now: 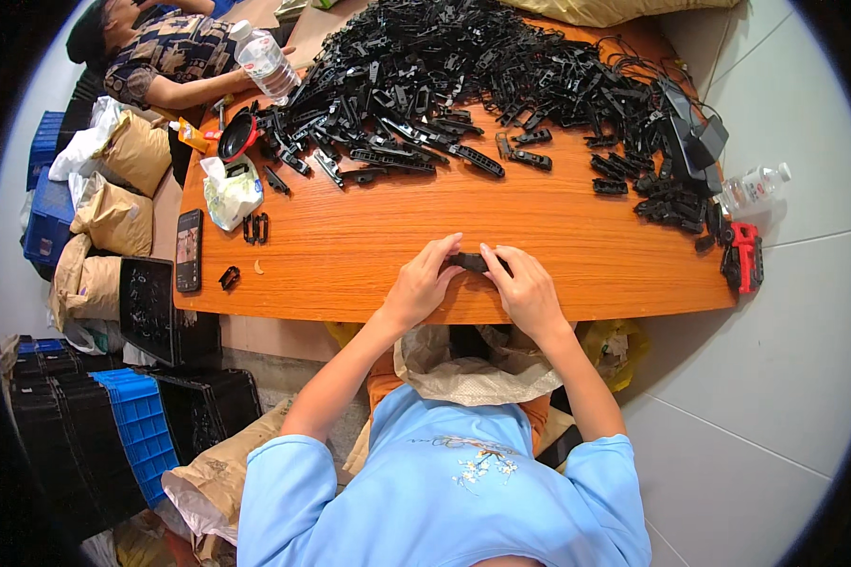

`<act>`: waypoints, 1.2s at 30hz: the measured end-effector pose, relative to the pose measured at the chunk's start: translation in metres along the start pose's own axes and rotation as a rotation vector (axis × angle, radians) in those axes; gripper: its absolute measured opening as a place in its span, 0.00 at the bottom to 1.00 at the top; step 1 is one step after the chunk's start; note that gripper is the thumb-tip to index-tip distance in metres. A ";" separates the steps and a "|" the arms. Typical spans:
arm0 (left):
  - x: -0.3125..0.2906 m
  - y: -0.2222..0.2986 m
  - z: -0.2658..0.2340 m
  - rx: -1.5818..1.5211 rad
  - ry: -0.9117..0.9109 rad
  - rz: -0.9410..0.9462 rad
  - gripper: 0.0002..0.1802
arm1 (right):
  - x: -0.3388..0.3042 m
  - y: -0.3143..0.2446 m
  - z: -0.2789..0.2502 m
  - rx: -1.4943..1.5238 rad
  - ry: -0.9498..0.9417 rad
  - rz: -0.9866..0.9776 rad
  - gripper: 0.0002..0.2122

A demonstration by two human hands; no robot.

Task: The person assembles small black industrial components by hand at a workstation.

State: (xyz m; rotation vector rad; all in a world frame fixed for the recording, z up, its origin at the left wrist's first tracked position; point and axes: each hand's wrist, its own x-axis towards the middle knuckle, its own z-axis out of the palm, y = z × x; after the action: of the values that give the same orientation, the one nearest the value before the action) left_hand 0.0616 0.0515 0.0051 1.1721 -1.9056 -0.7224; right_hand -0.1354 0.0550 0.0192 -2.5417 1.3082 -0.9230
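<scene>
Hands (418, 288) (528, 291) hold black part (467, 263) — over wooden table (539, 213).

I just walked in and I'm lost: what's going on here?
A person in a light-blue T-shirt holds a small black part between the left hand and right hand, by the near edge of the wood-grain table. A large heap of black parts covers the far side. A phone lies at the table's left edge.

Small-parts workshop, wood-topped table (378, 213) heaped with black plastic parts (425, 85), blue and black crates (134, 425), brown sacks (113, 225)
</scene>
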 end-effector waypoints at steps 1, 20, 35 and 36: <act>0.002 0.004 -0.001 -0.007 -0.030 -0.010 0.27 | -0.001 0.000 0.000 -0.005 0.003 0.004 0.20; 0.048 0.009 0.042 0.459 0.051 -0.087 0.12 | 0.000 0.001 0.002 -0.044 -0.070 -0.008 0.14; 0.119 -0.028 0.037 0.886 -0.073 0.366 0.35 | -0.067 -0.027 -0.042 0.216 -0.223 -0.065 0.19; 0.122 -0.031 0.037 0.928 -0.067 0.392 0.28 | -0.062 -0.021 -0.047 0.223 -0.145 -0.012 0.19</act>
State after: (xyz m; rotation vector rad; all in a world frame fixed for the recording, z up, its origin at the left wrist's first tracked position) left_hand 0.0110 -0.0695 -0.0001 1.2114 -2.5100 0.4046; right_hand -0.1746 0.1226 0.0365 -2.3979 1.0855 -0.8183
